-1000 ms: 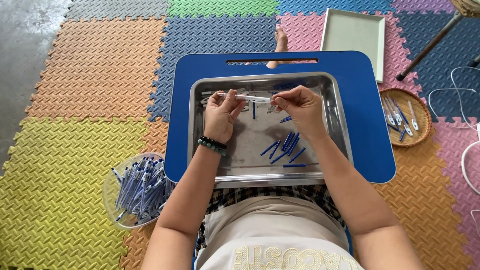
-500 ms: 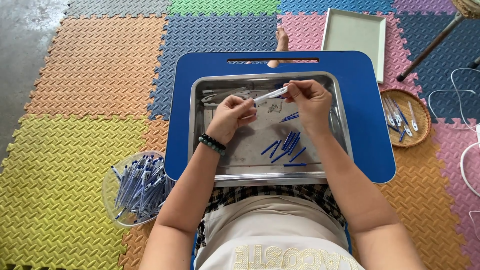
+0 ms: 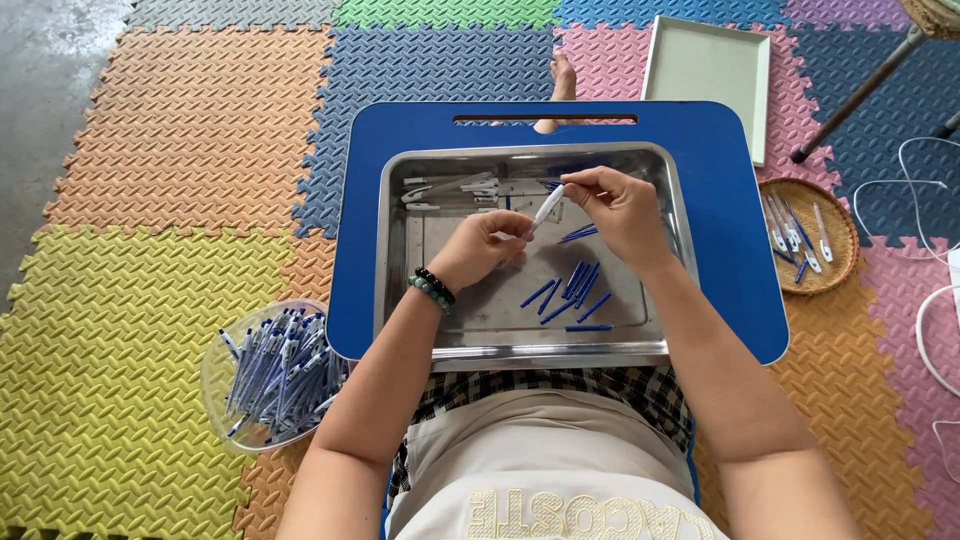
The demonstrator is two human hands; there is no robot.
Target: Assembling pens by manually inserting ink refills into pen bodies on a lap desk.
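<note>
Hands meet over a steel tray (image 3: 660, 250) that rests on a blue lap desk (image 3: 720, 200). The right hand (image 3: 622, 212) pinches the upper end of a white pen barrel (image 3: 548, 207) between thumb and fingertips, and the left hand (image 3: 485, 248), with a dark bead bracelet (image 3: 433, 289) at its wrist, closes its fingertips on the lower end, so the barrel slants between the two grips, above the tray floor. Just below and to the right of the grip lie loose blue pen parts (image 3: 575, 290), scattered on the tray. Beyond the grip, along the tray's far left edge, lies a small heap of clear and white pen pieces (image 3: 450, 189). Well to the left of the grip, on the foam mats, sits a clear bowl (image 3: 215, 370) filled with pens. Well to the right is a wicker dish (image 3: 845, 250) holding a few pens, and past it a pale empty tray (image 3: 708, 70).
</note>
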